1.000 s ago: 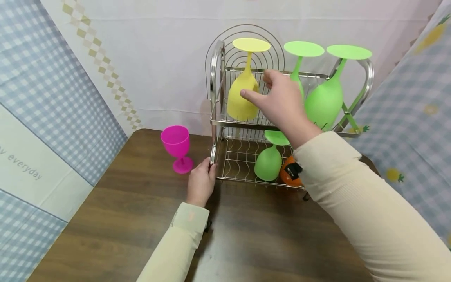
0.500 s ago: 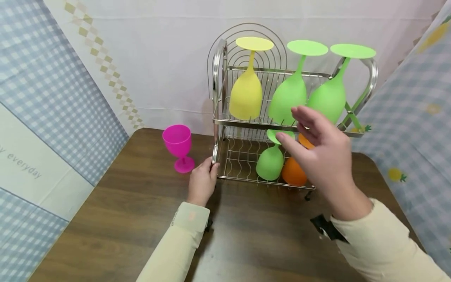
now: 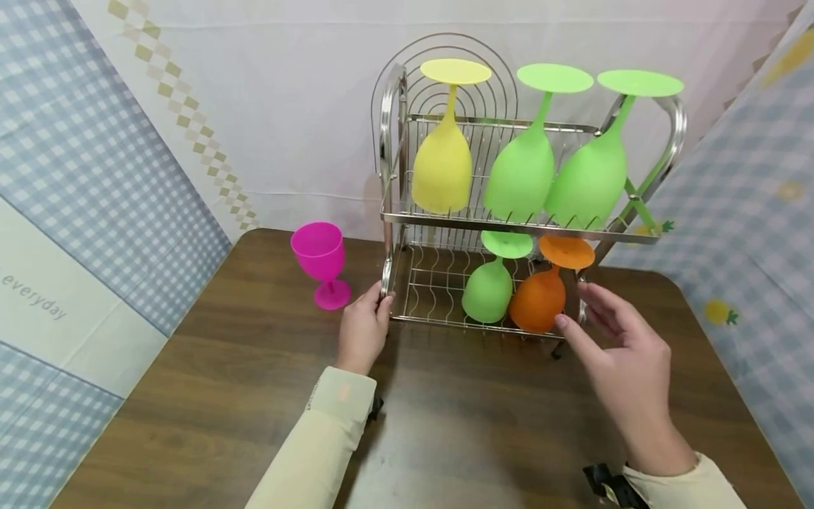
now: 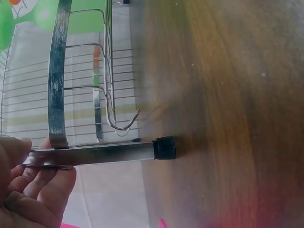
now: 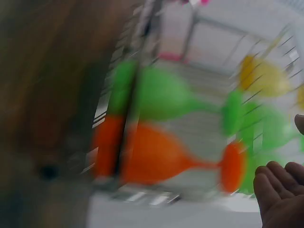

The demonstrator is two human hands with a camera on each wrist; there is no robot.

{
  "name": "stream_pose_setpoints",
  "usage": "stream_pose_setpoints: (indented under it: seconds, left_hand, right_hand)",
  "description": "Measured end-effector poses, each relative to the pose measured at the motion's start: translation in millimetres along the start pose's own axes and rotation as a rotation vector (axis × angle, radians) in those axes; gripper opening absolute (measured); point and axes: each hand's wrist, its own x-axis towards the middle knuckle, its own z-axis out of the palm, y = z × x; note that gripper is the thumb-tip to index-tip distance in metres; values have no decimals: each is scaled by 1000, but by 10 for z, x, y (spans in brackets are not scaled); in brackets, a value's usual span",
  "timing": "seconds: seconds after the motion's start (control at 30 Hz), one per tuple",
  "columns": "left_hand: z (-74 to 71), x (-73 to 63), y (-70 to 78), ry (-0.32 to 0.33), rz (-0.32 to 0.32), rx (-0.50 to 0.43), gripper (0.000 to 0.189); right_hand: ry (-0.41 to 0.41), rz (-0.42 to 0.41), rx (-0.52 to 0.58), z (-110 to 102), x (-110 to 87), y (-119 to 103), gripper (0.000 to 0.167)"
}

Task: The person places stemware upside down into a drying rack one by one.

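My left hand [image 3: 364, 329] grips the front left leg of a two-tier metal dish rack [image 3: 445, 223]. The left wrist view shows thumb and fingers around that metal leg [image 4: 104, 155]. My right hand [image 3: 629, 367] is beside the rack's lower right corner, fingers relaxed, thumb tip close to an orange goblet [image 3: 539, 300]. That goblet stands upside down on the lower tier beside a small green goblet [image 3: 487, 293]. On the upper tier, also inverted, are a yellow goblet [image 3: 441, 170] and two light green goblets [image 3: 520, 177]. The right wrist view is blurred.
A magenta goblet [image 3: 319, 254] stands upright on the wooden table [image 3: 254, 396], left of the rack. Behind the rack hangs a white cloth [image 3: 286, 106]. Checked cloths flank the table on both sides.
My right hand has come down and right from the upper tier, past the green goblets, to the lower right corner. The orange goblet is now uncovered. My left hand keeps its grip.
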Motion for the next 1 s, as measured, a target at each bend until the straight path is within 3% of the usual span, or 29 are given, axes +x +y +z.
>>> stream_pose_setpoints:
  seconds: [0.27, 0.5, 0.77, 1.0]
  left_hand:
    - [42, 33, -31, -10, -22, -51, 15]
    - [28, -12, -49, -15, -25, -52, 14]
    - [81, -22, -94, 9, 2, -45, 17]
    - [67, -53, -96, 43, 15, -62, 16]
  right_hand:
    - [62, 231, -159, 9, -58, 664, 42]
    - [23, 375, -159, 155, -6, 921, 44]
    - [114, 356, -203, 321, -76, 1112, 35]
    - [182, 314, -150, 387, -123, 1177, 33]
